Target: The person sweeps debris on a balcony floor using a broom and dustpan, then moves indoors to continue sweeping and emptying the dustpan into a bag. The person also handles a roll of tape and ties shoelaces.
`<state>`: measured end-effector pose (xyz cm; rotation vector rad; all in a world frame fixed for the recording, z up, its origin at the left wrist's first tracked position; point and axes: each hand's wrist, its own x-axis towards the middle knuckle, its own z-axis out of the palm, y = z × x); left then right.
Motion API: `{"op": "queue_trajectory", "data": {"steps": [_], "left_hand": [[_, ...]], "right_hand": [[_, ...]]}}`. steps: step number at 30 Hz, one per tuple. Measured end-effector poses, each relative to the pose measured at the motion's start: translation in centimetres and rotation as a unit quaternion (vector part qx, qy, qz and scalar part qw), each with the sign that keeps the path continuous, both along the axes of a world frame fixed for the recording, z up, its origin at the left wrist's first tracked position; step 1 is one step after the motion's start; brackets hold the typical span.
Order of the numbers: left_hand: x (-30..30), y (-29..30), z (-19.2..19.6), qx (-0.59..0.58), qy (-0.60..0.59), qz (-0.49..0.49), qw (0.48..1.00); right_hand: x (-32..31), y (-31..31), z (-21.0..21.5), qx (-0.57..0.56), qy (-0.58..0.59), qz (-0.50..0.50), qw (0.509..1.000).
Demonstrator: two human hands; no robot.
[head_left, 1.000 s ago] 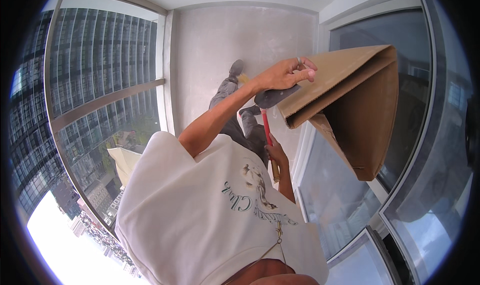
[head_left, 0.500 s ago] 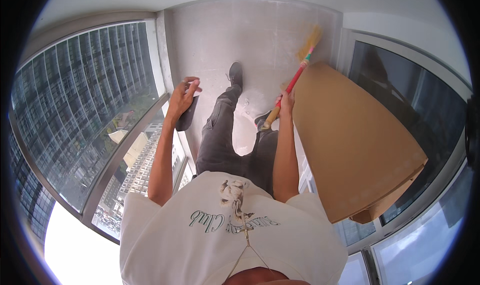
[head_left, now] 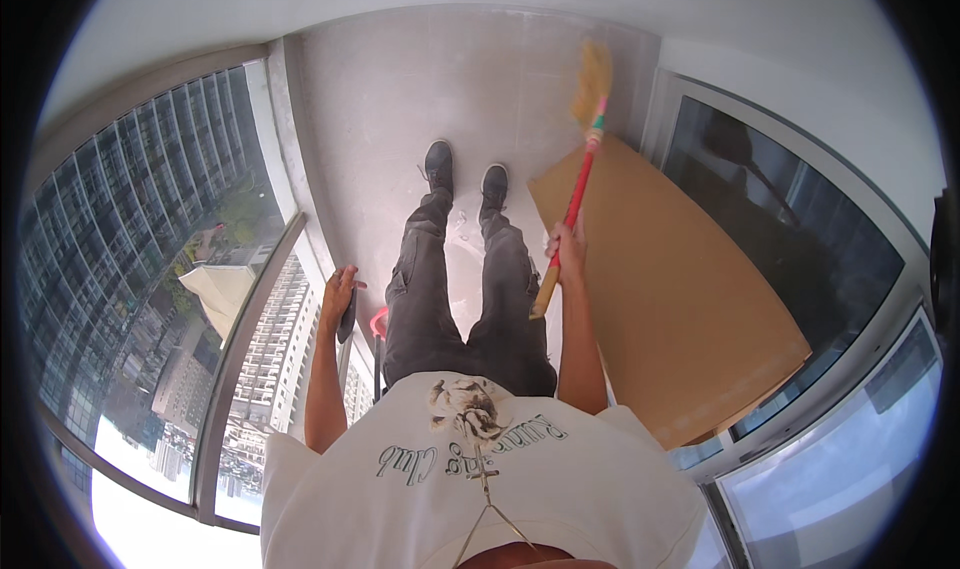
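Observation:
My right hand (head_left: 568, 254) is closed around the red handle of a broom (head_left: 582, 184), near its pale lower end. The broom points away from me, with its yellow bristles at the far end, blurred. My left hand (head_left: 340, 291) is low beside the window side, fingers partly curled. A dark, flat, oblong object (head_left: 347, 319) lies against its palm side and moves with it; its kind is unclear, and the hidden fingers seem to hold it.
A large brown cardboard sheet (head_left: 670, 289) leans on the right, beside a glass door (head_left: 790, 189). Glass panels with a metal rail (head_left: 250, 309) run along the left. By my left leg a pink-red curved piece (head_left: 379, 322) tops a dark rod. Pale floor (head_left: 390, 79) stretches ahead.
My feet have come side by side. My left hand has dropped toward me, the dark object with it. The broom has swung left and come more upright. The pink-red piece has come into sight.

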<state>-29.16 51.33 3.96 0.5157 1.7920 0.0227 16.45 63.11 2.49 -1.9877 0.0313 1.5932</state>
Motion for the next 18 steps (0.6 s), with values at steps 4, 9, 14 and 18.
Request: {"op": "queue_trajectory", "data": {"steps": [4,9,14,18], "left_hand": [[1.7,-0.6,0.8,-0.005,-0.008,0.048,0.999],[3.7,-3.1,3.3,0.001,0.021,0.140,0.990],[8.1,-10.5,5.5,0.016,0.060,0.229,0.972],[11.7,-17.5,8.0,0.005,0.102,0.301,0.948]], "right_hand": [[8.2,14.2,-11.1,0.012,-0.093,-0.004,0.996],[6.2,20.1,-14.7,-0.033,-0.089,0.475,0.875],[4.0,11.5,-2.2,0.012,0.095,0.398,0.912],[3.9,10.2,-2.9,0.001,0.009,0.228,0.974]]}}
